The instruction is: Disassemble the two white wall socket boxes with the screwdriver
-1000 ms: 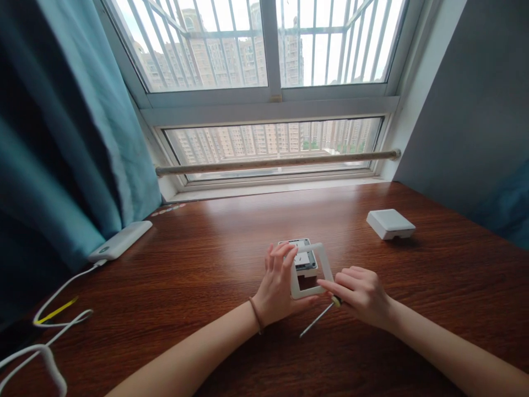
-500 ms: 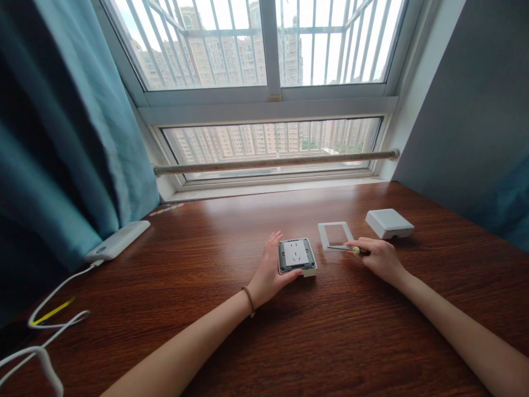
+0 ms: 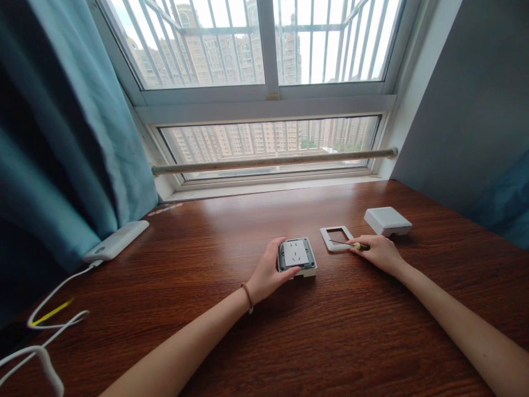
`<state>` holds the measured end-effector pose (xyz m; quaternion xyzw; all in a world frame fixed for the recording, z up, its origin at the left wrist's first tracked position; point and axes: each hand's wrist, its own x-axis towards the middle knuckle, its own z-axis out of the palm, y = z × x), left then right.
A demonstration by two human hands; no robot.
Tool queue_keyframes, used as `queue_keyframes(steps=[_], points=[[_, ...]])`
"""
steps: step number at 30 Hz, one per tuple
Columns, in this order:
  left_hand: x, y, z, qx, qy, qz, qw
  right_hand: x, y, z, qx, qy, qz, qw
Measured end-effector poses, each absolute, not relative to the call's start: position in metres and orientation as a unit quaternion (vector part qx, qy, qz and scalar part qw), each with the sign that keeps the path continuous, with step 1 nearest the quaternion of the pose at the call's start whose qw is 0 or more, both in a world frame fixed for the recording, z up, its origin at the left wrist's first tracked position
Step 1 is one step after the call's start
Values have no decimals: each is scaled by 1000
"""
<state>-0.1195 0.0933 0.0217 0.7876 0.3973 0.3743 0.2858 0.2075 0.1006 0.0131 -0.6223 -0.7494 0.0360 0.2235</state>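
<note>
On the table, my left hand (image 3: 270,270) grips a white wall socket (image 3: 296,253) by its left side, thumb along the near edge and fingers at the far left corner. The socket's face is bare of its cover frame, so the grey mount and screw holes show. My right hand (image 3: 380,253) is closed around a screwdriver (image 3: 361,246), its thin shaft pointing left over the opening of a white cover frame (image 3: 325,238). The frame lies flat just right of the socket, and the fingertips are at its right edge.
A second white box (image 3: 388,220) rests beyond my right hand. At the left are a white power bank (image 3: 118,241) with a white cable (image 3: 53,298) and a yellow strip (image 3: 52,312). A blue curtain (image 3: 103,121) hangs beside the window; the brown table (image 3: 231,220) reaches the sill.
The cover frame, tilted up at my right fingers before, now lies flat on the table. My right hand still has the screwdriver. My left hand's fingers have drawn in closer round the socket.
</note>
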Motion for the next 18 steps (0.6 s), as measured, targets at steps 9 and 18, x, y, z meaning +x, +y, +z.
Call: queue_keyframes(steps=[9,18], points=[[-119,90,24,805,401,353,258,210,103,12,-626,-749,61,206],[-120,89,23,801,392,363,271,210,100,15,-628,-752,63,191]])
